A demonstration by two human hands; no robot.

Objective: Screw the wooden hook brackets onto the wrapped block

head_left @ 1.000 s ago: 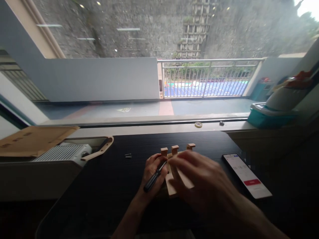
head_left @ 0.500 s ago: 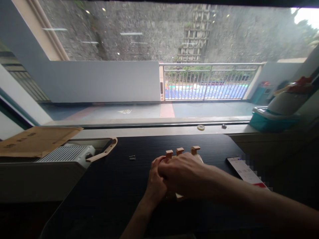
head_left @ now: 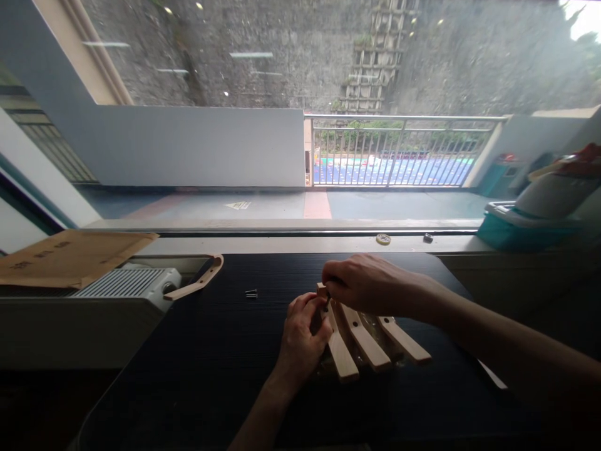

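Three pale wooden hooks lie side by side on the dark table: the left wooden hook (head_left: 342,358), the middle wooden hook (head_left: 370,348) and the right wooden hook (head_left: 406,342). Their flat ends point toward me, and dark holes show in the middle and right ones. My left hand (head_left: 304,331) is closed around the upper part of the left hook, fingers and thumb on either side. Just above, my right hand (head_left: 359,283) is closed, pinching a thin dark metal piece (head_left: 327,303) against that hook. Its kind is too small and hidden to make out.
Two or so loose screws (head_left: 251,294) lie left of my hands. Another curved wooden hook (head_left: 201,279) rests at the table's left edge, by a radiator (head_left: 129,282) and brown envelope (head_left: 79,254). A round disc (head_left: 383,239) and a teal box (head_left: 521,227) sit on the windowsill.
My right hand has lifted up and away from over my left hand, uncovering the three hooks. My right forearm now covers most of the phone. The left hand stays at the left hook.
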